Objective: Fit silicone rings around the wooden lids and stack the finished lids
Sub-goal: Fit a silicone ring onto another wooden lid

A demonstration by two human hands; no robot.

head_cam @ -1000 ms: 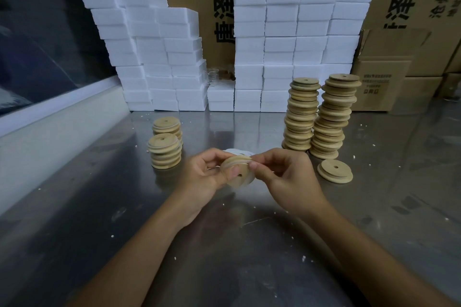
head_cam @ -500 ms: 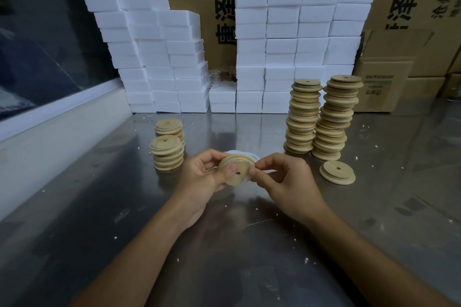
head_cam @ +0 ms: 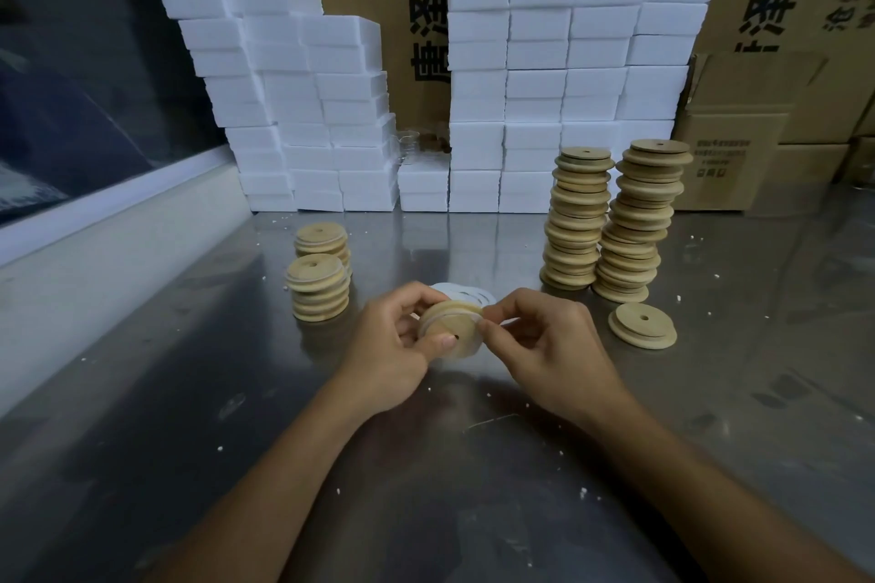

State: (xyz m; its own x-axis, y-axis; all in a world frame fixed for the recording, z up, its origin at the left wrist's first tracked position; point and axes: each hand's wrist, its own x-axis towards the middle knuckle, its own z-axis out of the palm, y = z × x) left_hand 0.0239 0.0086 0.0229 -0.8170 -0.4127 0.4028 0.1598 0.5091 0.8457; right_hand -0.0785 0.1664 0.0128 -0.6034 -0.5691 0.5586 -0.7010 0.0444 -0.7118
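Note:
A round wooden lid (head_cam: 455, 332) with a small centre hole is held tilted above the metal table (head_cam: 236, 393). My left hand (head_cam: 393, 346) grips its left edge, thumb on its face. My right hand (head_cam: 549, 346) pinches a translucent silicone ring at the lid's right rim. A small pile of white silicone rings (head_cam: 466, 294) lies on the table just behind the lid, partly hidden. Two short stacks of lids (head_cam: 318, 289) stand at the left. Two tall stacks of lids (head_cam: 611, 223) stand at the right, with a single lid (head_cam: 642, 326) lying in front of them.
White foam blocks (head_cam: 544, 76) are piled in walls along the back of the table. Cardboard boxes (head_cam: 738, 142) stand behind and at the back right. A white ledge (head_cam: 94, 251) runs along the table's left side. Small white crumbs dot the metal surface.
The lid has turned slightly in my hands, and my right fingers have shifted along its rim with the ring. The stacks have not moved.

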